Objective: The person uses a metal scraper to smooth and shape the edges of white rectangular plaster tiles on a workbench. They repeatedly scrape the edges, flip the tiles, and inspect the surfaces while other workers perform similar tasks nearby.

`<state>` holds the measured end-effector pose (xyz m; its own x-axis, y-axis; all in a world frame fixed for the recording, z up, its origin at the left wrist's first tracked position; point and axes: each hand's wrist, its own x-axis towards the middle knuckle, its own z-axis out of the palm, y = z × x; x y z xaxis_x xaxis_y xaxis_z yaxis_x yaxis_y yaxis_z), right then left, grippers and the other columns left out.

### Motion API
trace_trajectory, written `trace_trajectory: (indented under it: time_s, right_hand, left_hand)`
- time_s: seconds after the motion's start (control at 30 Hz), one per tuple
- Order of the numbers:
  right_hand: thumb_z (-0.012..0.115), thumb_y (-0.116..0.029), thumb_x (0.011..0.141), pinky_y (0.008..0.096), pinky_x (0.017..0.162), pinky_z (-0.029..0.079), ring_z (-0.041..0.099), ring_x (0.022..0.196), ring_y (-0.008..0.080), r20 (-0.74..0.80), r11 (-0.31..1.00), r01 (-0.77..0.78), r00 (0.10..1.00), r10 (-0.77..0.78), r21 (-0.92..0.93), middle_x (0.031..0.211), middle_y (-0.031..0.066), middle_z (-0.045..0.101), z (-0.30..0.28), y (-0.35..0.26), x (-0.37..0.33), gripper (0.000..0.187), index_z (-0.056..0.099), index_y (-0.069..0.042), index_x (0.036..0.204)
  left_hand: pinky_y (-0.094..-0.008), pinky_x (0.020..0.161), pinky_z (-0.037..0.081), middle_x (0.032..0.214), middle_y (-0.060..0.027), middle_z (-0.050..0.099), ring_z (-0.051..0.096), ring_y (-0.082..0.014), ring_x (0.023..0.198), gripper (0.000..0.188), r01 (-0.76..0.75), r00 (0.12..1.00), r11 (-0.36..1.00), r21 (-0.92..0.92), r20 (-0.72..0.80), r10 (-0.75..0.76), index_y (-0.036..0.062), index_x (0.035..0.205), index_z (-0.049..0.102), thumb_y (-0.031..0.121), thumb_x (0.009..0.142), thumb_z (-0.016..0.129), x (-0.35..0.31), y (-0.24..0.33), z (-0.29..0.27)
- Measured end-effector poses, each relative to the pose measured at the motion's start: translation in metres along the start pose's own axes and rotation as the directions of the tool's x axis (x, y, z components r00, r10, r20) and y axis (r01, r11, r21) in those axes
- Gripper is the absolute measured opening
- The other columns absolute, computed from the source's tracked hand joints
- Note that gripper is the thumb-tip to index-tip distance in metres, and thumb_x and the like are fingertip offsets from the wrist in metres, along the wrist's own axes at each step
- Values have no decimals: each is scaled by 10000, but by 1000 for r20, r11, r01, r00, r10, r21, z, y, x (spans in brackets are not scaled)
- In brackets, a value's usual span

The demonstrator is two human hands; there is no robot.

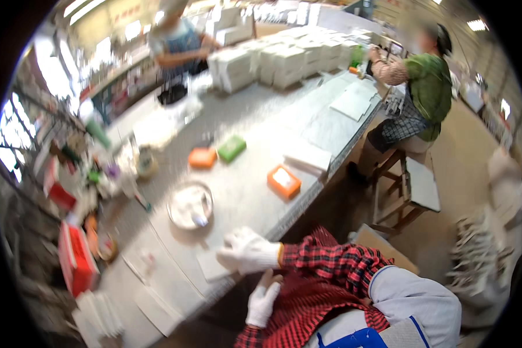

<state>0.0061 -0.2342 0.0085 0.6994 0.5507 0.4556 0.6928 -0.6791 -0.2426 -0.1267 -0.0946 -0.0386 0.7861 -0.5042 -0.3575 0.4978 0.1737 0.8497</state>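
My right hand [248, 250], in a white glove, reaches over the near table edge with its fingers curled and blurred. Whatever it may hold cannot be made out. A flat white piece [212, 265] lies on the table right by its fingers. Lower down, just off the edge, my left hand [263, 300] wears a white glove that leaves some fingertips bare. Its fingers point up toward my right wrist, somewhat apart, with nothing visible in them. Beyond my right hand stands a round bowl [174, 207] with white contents and a small pale object in it.
Orange boxes [283, 181] and a green box [232, 148] sit on the long table [243, 191]. White boxes [284, 61] are stacked at the far end. A red box [78, 261] stands at left. One person [426, 87] sits at right beside a stool [420, 182]; another [180, 46] stands behind.
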Motion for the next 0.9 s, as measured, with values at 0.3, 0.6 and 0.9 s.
trace_trajectory:
  time_s: [0.3, 0.6, 0.9]
  right_hand:
    - [789, -509, 726, 489, 913, 507, 617, 1063, 392, 138, 787, -514, 856, 499, 340, 1115, 184, 644, -66, -29, -52, 681, 690, -174, 1311]
    - [680, -520, 891, 493, 979, 456, 556, 1164, 421, -283, 938, -346, 900, 331, -4, 1313, 240, 571, -108, -66, -132, 666, 626, -36, 1346]
    - [608, -500, 926, 571, 1141, 360, 487, 1368, 418, -215, 954, -300, 930, 298, 26, 1476, 224, 532, -126, -38, -115, 706, 554, 16, 1405]
  left_hand:
    - [-500, 1188, 356, 1575, -162, 442, 470, -347, 1416, 942, -364, 931, 825, -432, -176, 318, 68, 1595, 334, 788, 988, 363, 21, 8, 16]
    - [-523, 1180, 385, 1562, -149, 434, 463, -354, 1411, 931, -254, 963, 845, -470, -38, 268, 96, 1596, 312, 803, 991, 297, 49, 44, 82]
    - [-561, 1163, 397, 1603, -120, 417, 462, -375, 1412, 894, -57, 976, 846, -530, 150, 160, 132, 1620, 281, 786, 1012, 233, 54, 65, 127]
